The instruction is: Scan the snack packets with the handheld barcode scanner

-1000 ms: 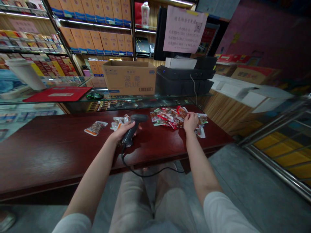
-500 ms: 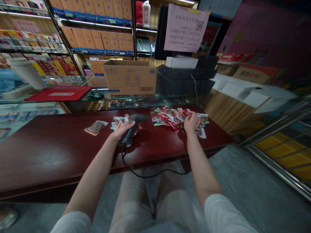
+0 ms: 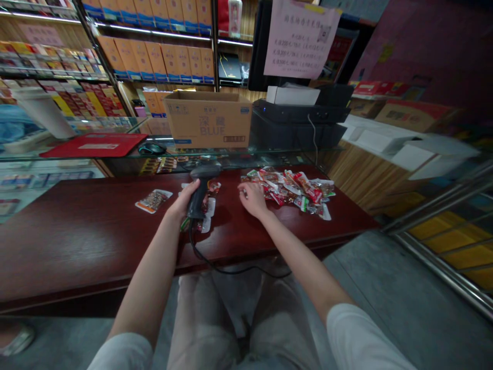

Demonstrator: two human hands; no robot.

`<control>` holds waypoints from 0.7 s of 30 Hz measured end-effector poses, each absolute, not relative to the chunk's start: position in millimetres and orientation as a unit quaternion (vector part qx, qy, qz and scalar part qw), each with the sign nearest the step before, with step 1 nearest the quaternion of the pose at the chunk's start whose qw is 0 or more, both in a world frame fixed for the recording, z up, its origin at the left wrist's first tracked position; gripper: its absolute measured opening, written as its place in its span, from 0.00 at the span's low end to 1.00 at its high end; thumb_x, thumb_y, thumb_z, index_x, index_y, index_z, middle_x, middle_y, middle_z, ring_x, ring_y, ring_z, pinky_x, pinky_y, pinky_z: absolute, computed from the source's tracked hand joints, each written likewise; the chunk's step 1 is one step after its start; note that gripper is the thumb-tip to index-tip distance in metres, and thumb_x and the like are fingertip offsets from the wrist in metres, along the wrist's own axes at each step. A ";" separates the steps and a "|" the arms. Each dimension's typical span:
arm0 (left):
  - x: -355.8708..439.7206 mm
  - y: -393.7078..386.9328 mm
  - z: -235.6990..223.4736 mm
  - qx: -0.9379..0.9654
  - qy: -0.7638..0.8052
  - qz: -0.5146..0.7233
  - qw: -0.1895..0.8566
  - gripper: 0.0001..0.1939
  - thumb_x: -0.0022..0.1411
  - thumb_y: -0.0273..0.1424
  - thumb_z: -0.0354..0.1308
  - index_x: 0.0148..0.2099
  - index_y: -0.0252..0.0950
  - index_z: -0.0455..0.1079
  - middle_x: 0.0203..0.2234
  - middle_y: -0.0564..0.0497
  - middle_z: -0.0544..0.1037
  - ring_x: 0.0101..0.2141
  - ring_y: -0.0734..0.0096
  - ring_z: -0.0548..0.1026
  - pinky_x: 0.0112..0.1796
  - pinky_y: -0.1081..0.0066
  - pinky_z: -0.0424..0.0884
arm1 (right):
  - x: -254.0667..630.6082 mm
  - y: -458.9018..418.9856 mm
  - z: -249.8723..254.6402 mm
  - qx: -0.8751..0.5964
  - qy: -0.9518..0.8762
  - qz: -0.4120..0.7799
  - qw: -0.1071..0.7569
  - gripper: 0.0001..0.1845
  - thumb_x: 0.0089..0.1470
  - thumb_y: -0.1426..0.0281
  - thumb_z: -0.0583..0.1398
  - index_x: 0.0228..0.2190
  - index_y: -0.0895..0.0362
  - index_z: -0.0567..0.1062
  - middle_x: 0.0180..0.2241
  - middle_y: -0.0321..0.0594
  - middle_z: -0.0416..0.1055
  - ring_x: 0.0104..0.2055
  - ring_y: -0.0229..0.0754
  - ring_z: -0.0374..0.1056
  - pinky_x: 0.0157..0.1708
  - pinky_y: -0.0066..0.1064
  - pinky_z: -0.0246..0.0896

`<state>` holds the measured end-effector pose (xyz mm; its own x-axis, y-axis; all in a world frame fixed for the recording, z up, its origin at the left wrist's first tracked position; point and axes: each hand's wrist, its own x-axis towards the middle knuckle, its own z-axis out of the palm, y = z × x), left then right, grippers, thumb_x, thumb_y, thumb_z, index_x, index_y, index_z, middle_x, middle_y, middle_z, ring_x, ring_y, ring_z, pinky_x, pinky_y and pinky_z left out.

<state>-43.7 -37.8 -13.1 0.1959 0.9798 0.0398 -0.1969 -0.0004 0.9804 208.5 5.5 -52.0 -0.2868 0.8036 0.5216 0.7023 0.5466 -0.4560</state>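
Observation:
My left hand point(image 3: 184, 201) is wrapped round the grip of a black barcode scanner point(image 3: 198, 198), its head tilted up over the counter. Small snack packets point(image 3: 210, 208) lie beneath and beside the scanner, partly covered by it. One flat packet with an orange edge point(image 3: 154, 200) rests apart, left of that hand. My right hand point(image 3: 253, 199) is low over the counter at the left edge of a loose pile of small red, clear and green snack packets point(image 3: 304, 187). Its fingers are loosely bent and apart, with no packet visible in them.
The dark red wooden counter point(image 3: 96, 226) carries the packets. Behind it, a glass ledge holds a cardboard box point(image 3: 210, 123), a mouse point(image 3: 152, 149), a red mat point(image 3: 94, 145) and a white cup point(image 3: 44, 110). The scanner's cable point(image 3: 231, 271) hangs over the front edge.
My right hand has moved left from the middle of the packet pile to its left edge. My left hand has shifted slightly left with the scanner, which now stands more upright; more packets show beside it.

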 end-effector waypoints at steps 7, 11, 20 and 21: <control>-41.6 -34.8 -16.5 0.502 0.409 0.476 0.595 0.32 0.55 0.57 0.60 0.41 0.30 0.77 0.16 0.50 0.72 0.17 0.73 0.67 0.18 0.73 0.63 | 133.4 -4.9 -52.0 -0.480 -0.850 0.130 0.176 0.23 0.58 0.53 0.62 0.47 0.55 0.77 0.50 0.49 0.73 0.52 0.55 0.64 0.50 0.45 0.57; -40.5 -33.8 -19.6 0.503 0.410 0.456 0.609 0.32 0.56 0.57 0.60 0.43 0.31 0.77 0.16 0.51 0.72 0.16 0.71 0.67 0.18 0.71 0.64 | 122.7 0.5 -66.0 -0.499 -0.831 0.161 0.187 0.25 0.51 0.54 0.67 0.46 0.55 0.76 0.51 0.48 0.70 0.54 0.55 0.63 0.52 0.47 0.56; -39.1 -31.6 -24.7 0.548 0.399 0.466 0.569 0.32 0.58 0.57 0.58 0.44 0.31 0.77 0.17 0.51 0.72 0.20 0.70 0.68 0.23 0.72 0.62 | 191.9 43.0 -61.5 -0.414 -0.569 0.545 0.456 0.16 0.41 0.71 0.66 0.30 0.54 0.65 0.32 0.28 0.71 0.35 0.36 0.72 0.35 0.32 0.72; -37.5 -33.1 -23.6 0.551 0.394 0.467 0.568 0.33 0.57 0.57 0.59 0.45 0.30 0.76 0.17 0.51 0.72 0.20 0.71 0.68 0.23 0.72 0.61 | 201.0 44.7 -59.7 -0.404 -0.550 0.567 0.462 0.16 0.41 0.71 0.66 0.31 0.54 0.65 0.32 0.29 0.72 0.34 0.36 0.73 0.33 0.31 0.74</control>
